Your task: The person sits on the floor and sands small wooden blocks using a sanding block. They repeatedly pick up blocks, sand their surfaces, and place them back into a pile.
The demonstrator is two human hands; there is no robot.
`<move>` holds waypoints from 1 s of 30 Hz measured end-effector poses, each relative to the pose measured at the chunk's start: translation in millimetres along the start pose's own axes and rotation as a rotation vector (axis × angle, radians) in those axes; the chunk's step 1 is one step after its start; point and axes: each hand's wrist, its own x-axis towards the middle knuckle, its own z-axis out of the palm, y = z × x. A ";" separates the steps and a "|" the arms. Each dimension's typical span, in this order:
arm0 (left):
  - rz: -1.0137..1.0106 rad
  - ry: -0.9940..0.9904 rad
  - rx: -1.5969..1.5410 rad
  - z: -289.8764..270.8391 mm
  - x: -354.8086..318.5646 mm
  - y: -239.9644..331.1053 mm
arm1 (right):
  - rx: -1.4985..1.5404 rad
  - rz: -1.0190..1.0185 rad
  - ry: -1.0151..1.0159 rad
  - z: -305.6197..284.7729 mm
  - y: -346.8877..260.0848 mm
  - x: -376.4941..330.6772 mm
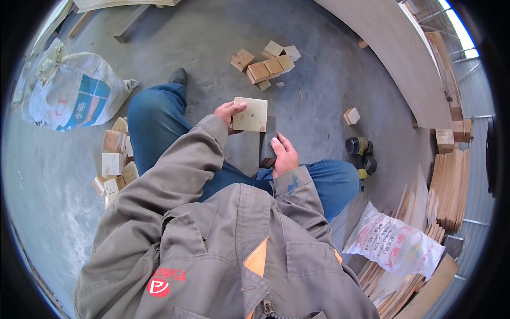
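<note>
Your left hand (227, 112) pinches the left edge of a square wood tile (250, 114), thumb on its face, holding it up over the gap between your knees. Your right hand (284, 155) is curled around a dark block (266, 144) just below the tile, at its 5 o'clock.

At 12 o'clock from the tile, a heap of wood blocks (264, 64) lies on the concrete floor (212, 37), well apart. A lone block (351, 116) sits at 3 o'clock, with a yellow-and-black power tool (361, 154) near it at 4. At 9 o'clock, beyond your left thigh, another pile of tiles (114, 159) lies beside a white sack (69, 90).

To the right, a long curved board (404, 64) and stacked thin boards (451, 186) wall off the floor; a printed bag (393, 242) crowds your right knee. Bare floor lies ahead between your legs and the heap.
</note>
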 end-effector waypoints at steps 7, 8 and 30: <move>0.049 -0.048 -0.019 10.1 -2.4 0.0 | 0.004 0.033 -0.005 -2.8 -6.5 2.8; 0.061 -0.053 -0.020 12.1 -1.4 0.4 | -0.001 0.034 -0.005 -4.9 -4.9 4.8; -0.047 0.150 0.011 26.1 -2.6 2.9 | 0.021 0.053 -0.019 -8.7 -4.4 11.9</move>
